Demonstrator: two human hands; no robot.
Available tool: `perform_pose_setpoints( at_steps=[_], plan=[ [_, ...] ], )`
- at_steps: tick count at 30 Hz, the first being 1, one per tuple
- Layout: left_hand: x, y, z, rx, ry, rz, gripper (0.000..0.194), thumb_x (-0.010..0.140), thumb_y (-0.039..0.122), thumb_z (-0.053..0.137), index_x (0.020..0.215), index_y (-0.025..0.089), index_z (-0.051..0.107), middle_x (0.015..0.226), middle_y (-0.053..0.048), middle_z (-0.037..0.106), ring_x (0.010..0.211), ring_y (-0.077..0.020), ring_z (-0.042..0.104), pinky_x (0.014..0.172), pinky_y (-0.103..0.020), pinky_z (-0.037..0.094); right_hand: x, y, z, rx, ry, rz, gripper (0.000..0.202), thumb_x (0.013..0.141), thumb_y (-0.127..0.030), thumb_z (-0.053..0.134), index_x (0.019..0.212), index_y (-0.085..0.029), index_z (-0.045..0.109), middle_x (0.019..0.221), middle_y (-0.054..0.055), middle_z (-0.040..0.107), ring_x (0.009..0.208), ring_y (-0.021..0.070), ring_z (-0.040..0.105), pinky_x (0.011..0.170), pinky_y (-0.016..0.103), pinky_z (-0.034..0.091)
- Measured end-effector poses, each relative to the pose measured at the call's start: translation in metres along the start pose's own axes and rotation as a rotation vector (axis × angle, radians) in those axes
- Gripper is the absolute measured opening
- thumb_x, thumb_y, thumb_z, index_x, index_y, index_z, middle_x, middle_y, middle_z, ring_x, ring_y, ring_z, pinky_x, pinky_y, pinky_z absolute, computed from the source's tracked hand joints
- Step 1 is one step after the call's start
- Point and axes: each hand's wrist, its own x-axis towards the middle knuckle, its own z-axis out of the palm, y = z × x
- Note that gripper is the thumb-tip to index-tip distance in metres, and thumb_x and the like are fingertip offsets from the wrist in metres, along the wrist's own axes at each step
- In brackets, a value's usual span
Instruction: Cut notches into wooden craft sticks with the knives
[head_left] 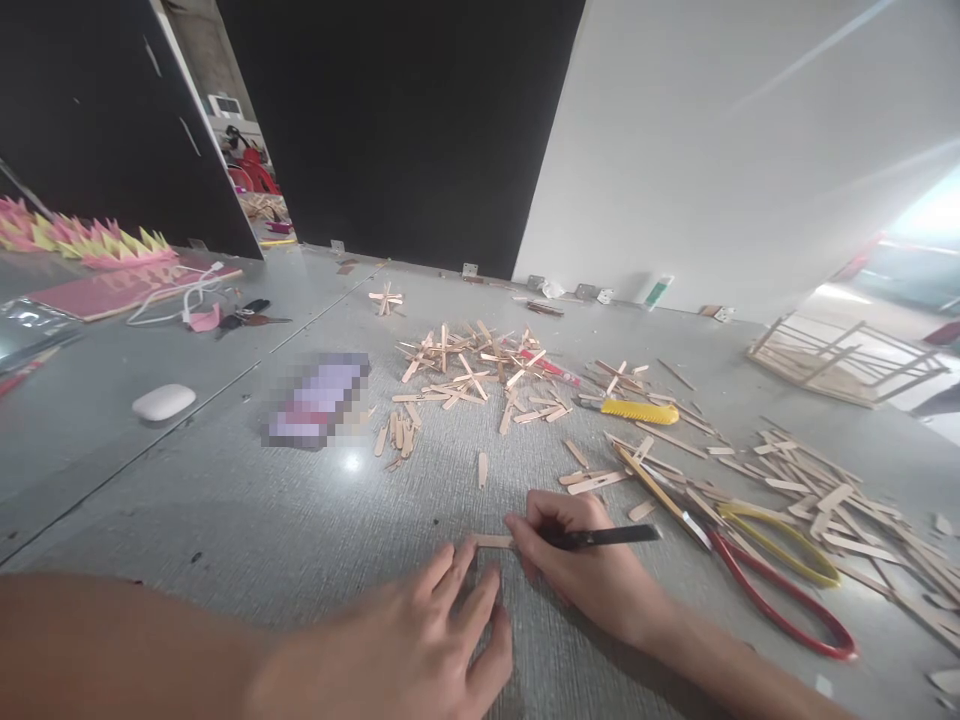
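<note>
My left hand (442, 630) lies low over the table with its fingers spread. Its fingertips rest at the left end of a short flat wooden craft stick (493, 541). A slim black pen-shaped tool (607, 536) is pinched in my right hand (581, 560), its back end pointing right. My fingers hide the tip of this tool, so I cannot tell whether it is a pen or a craft knife. The right fingertips are at the stick's right end. Just beyond the hands lies a separate small wooden piece (482, 470).
Wooden sticks and star shapes (469, 365) lie ahead. To the right are a yellow cutter (637, 411), red-and-yellow-handled scissors (780, 600), a pencil (660, 495), loose sticks (832, 510) and a stick frame (847, 365). A phone (319, 400) and white case (164, 402) lie left.
</note>
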Motion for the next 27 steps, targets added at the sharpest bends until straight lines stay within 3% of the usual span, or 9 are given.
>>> perform_pose_setpoints(
  at_steps=[7,12,27],
  plan=[
    [-0.0015,0.0061,-0.0066,-0.028,-0.032,-0.094,0.035,0.109,0.028,0.038,0.119,0.016,0.069,0.124,-0.009,0.075,0.114,-0.0236,0.07,0.091,-0.038,0.048,0.0013,-0.0003,0.0016,-0.034,0.032,-0.034,0.041,0.097,-0.035,0.055,0.059,-0.023,0.048,0.051,-0.003,0.055,0.044,0.0096,0.043,0.044,0.023,0.031],
    [-0.0022,0.0053,-0.0067,-0.041,-0.058,-0.072,0.035,0.109,0.033,0.04,0.12,0.015,0.069,0.125,-0.011,0.074,0.118,-0.0255,0.068,0.095,-0.039,0.048,0.0024,-0.0015,0.0013,-0.049,0.041,-0.05,0.042,0.098,-0.035,0.055,0.058,-0.023,0.048,0.049,-0.004,0.053,0.046,0.0108,0.042,0.047,0.025,0.032],
    [-0.0003,-0.0008,-0.003,-0.029,-0.023,-0.023,0.033,0.108,0.026,0.04,0.116,0.014,0.069,0.12,-0.013,0.075,0.11,-0.0269,0.072,0.093,-0.039,0.05,0.0012,-0.002,0.0016,-0.036,0.046,-0.051,0.043,0.098,-0.039,0.054,0.059,-0.024,0.044,0.05,-0.004,0.052,0.048,0.0111,0.041,0.048,0.026,0.032]
  ],
)
